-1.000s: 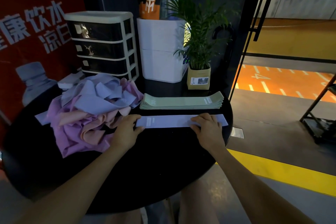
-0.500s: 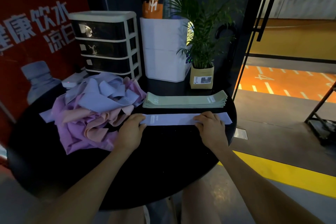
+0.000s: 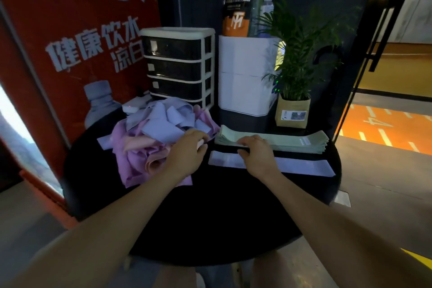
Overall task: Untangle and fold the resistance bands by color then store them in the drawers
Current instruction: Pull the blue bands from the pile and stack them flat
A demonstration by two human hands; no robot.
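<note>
One round black surface (image 3: 210, 217), carrying all items below.

One red poster (image 3: 77, 30) with white characters and a printed bottle, standing left of and behind the surface.

One white box unit (image 3: 245, 77), beyond the right hand, with one dark pouch (image 3: 236, 16) and two bottles on top.

One drawer cabinet (image 3: 180, 65), white frame, four dark drawers, all closed; beyond the left hand.

One potted plant (image 3: 297, 54) in a tan pot, beyond and to the right of the right hand.

One tangled heap of bands (image 3: 154, 138): lavender, pink and peach mixed, count not readable. It lies under and to the left of the left hand.

One folded stack of green bands (image 3: 280, 141), several layers, exact count unclear; just beyond the right hand's fingertips.

One single lavender band (image 3: 304, 166), flat and straight, lying nearer than the green stack and running from between the hands out to the right, passing beneath the right hand.

Two hands. Left hand (image 3: 187, 154): grip on the right edge of the heap, fingers curled into the fabric, a pale strip at the fingertips. Right hand (image 3: 257, 154): fingers bent downward over the flat lavender band's left portion, near the green stack's front edge; whether the grip pinches or only presses cannot be told.
</note>
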